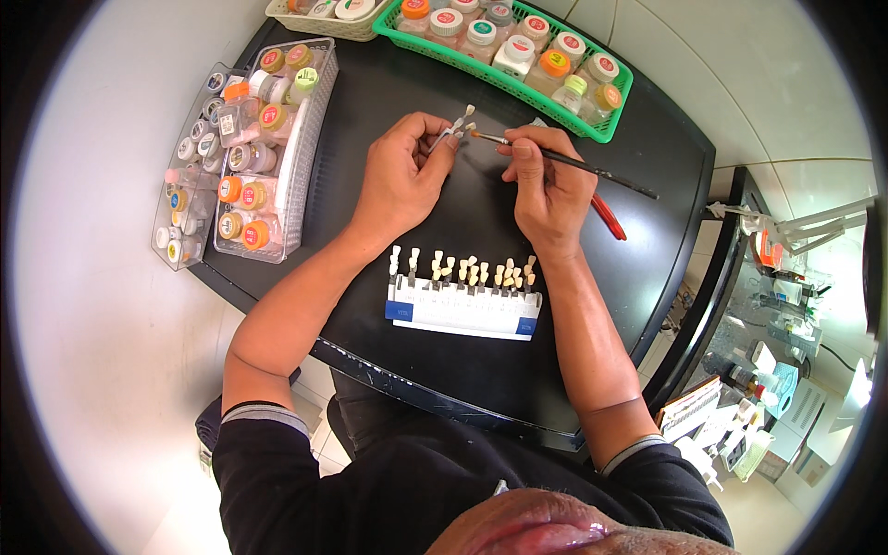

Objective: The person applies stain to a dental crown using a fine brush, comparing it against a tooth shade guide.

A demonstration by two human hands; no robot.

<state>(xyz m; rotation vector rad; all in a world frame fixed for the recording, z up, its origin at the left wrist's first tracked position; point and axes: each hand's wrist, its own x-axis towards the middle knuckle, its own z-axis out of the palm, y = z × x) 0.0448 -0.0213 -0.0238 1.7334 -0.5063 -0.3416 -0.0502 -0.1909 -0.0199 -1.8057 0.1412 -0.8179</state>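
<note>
My left hand (407, 176) pinches a slim silvery metal holder (446, 139) between thumb and fingers, over the black table. Beyond its fingertips show two small pale tooth-like pieces (470, 110); how they are attached is too small to tell. In my right hand (552, 190) is a fine brush (592, 168) with a long black handle, its brown tip close to the lower piece; contact cannot be made out. A red-handled tool (608, 218) sticks out beneath the right hand, its other end hidden. Between my forearms stands a white-and-blue dental shade guide (462, 313) with several tooth-shaped tabs.
A green basket (490, 67) of lidded jars borders the table's far side, beside a cream basket (347, 30). Clear plastic bins (301, 199) with more jars line the left edge. At right, past the table, is a cluttered side bench (740, 342).
</note>
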